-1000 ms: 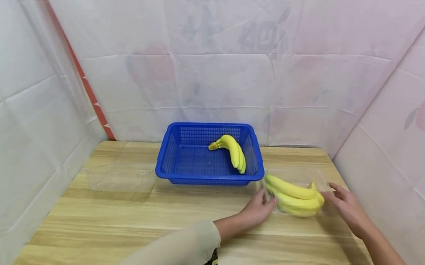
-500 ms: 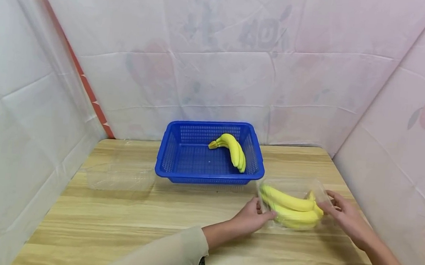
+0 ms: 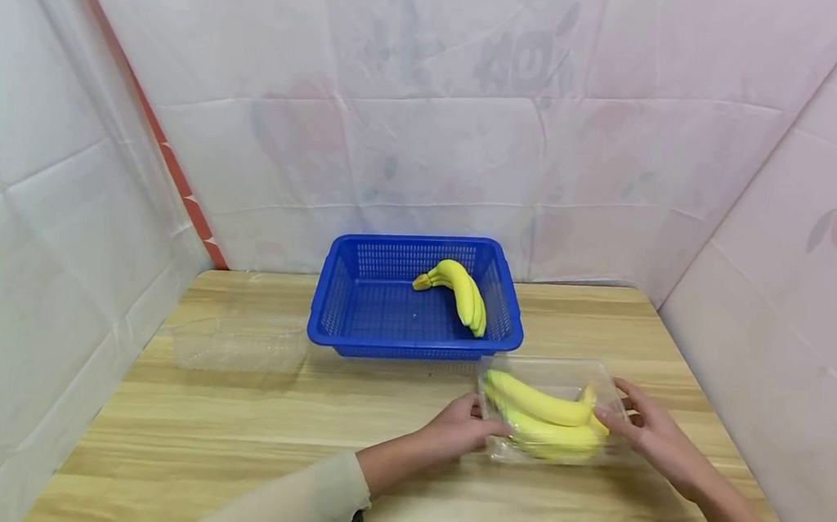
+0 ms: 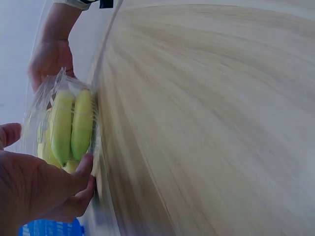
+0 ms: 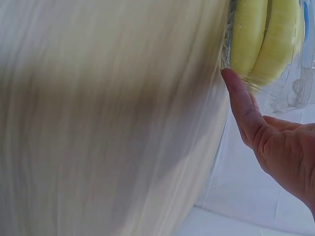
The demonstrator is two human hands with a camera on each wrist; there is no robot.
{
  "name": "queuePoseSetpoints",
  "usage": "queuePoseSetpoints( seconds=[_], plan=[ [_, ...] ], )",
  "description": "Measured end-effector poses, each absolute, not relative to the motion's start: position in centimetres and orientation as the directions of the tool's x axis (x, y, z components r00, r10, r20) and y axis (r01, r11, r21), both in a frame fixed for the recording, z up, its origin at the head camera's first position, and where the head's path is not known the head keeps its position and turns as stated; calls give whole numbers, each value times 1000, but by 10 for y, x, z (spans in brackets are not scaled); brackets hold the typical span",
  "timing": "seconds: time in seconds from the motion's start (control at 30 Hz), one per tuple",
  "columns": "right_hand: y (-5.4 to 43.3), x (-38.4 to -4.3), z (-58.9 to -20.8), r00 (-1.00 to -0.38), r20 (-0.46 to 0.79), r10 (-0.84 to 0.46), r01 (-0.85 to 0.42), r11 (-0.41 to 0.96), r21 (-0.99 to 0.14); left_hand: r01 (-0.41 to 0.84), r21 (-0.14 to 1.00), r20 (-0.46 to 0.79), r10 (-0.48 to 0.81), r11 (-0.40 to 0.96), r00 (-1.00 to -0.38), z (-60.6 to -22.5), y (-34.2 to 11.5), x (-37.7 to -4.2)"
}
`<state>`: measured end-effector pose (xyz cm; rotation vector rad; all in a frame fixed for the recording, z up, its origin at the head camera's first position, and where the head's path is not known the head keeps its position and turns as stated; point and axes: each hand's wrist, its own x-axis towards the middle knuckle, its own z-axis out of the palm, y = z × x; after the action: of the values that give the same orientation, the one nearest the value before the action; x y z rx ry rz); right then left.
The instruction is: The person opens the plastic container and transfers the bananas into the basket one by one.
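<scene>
Bananas (image 3: 550, 411), yellow, curved and green-tipped, inside a transparent plastic box (image 3: 565, 372) held at both ends

From my remote station I have the box at the near right of the wood-grained table (image 3: 240, 460). The left hand (image 3: 449, 431) is partly closed, its thumb and curled fingers gripping the end by the green tips. The right hand (image 3: 658, 444) pinches the opposite end, near the stems, with thumb in front and fingers behind. I cannot tell whether the underside of the box touches the tabletop.

Just beyond it, I see a blue rectangular plastic basket (image 3: 412, 346) with mesh walls; a bunch of yellow toy-like bananas (image 3: 466, 297) lies along its right side, stems pointing left. Well left of the hands stands a second transparent plastic box (image 3: 237, 353), near the basket. My head view also shows a light beige sleeve (image 3: 289, 501) on the left arm and pale, faintly printed sheeting (image 3: 434, 156) behind the table.
</scene>
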<state>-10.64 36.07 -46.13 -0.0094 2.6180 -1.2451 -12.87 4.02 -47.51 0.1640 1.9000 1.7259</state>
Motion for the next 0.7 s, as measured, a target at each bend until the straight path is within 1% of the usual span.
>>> queuePoseSetpoints(
  seconds=[0.2,0.37,0.7],
  plan=[
    [340,-109,-464,-968,-216,-126,92,623,-777,-308,940,-340,432,143,-835,-475,18,-130],
    [326,-109,-463,-965,-222,-141,92,611,-787,-327,934,-356,442,143,-823,-478,2,-131],
    [313,-108,-464,-957,-197,-215,31,597,-801,-328,927,-376,440,184,-816,-477,-20,-132]
  ],
)
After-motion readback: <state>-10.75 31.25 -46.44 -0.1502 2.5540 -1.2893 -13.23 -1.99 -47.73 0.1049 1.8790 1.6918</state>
